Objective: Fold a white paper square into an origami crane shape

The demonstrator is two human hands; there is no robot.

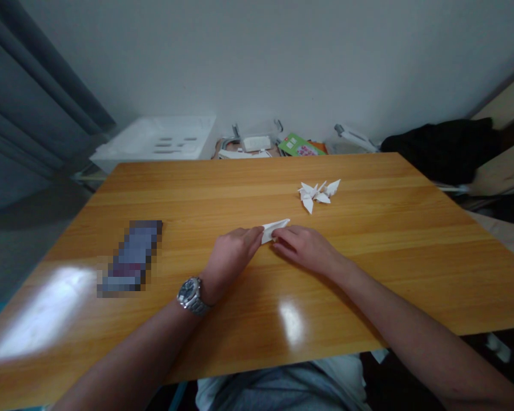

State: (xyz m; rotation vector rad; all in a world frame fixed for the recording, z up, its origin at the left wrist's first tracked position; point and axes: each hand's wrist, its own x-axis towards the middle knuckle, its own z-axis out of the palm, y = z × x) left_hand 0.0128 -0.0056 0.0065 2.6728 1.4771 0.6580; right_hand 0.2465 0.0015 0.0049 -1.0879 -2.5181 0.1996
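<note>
A small piece of folded white paper [274, 228] is held between my two hands, low over the middle of the table. My left hand [235, 251], with a metal watch on its wrist, is closed on the paper's left end. At the paper's lower right edge, the fingers of my right hand [302, 245] pinch it. Its far corner sticks out as a narrow point between the hands. Beyond my right hand lie white folded-paper cranes [319, 194], close together with wings spread; I cannot tell exactly where one ends and another begins.
A phone [132, 257], blurred out, lies on the wooden table [214, 188] to the left. Behind the table's far edge are a white plastic tray [154, 137], a green booklet [300, 145] and dark cloth [441, 148] at the right.
</note>
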